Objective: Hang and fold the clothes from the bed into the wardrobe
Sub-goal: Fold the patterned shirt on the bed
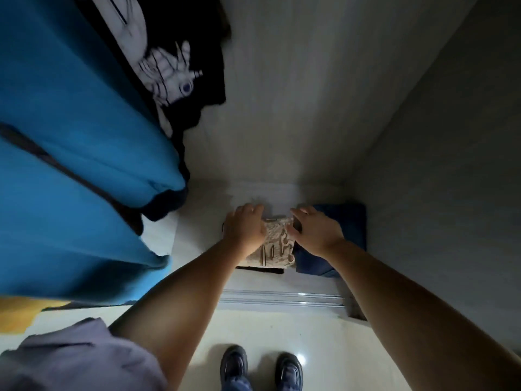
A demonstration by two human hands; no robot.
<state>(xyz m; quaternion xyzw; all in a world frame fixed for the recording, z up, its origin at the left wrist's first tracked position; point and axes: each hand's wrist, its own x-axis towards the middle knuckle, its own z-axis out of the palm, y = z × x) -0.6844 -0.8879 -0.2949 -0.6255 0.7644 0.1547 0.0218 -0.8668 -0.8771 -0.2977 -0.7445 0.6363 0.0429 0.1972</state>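
Both hands reach down to the wardrobe floor (203,221). The left hand (246,227) lies on a folded beige patterned garment (277,244), fingers curled over its far left edge in a loose grip. The right hand (315,231) pinches the garment's right edge between thumb and fingers. This garment sits on a dark folded piece (260,270), just beside a folded navy garment (346,221). A blue garment (70,136) and a black printed T-shirt (174,69) hang at the left.

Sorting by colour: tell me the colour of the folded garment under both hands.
Beige folded garment with pale line markings, best seen in the head view.
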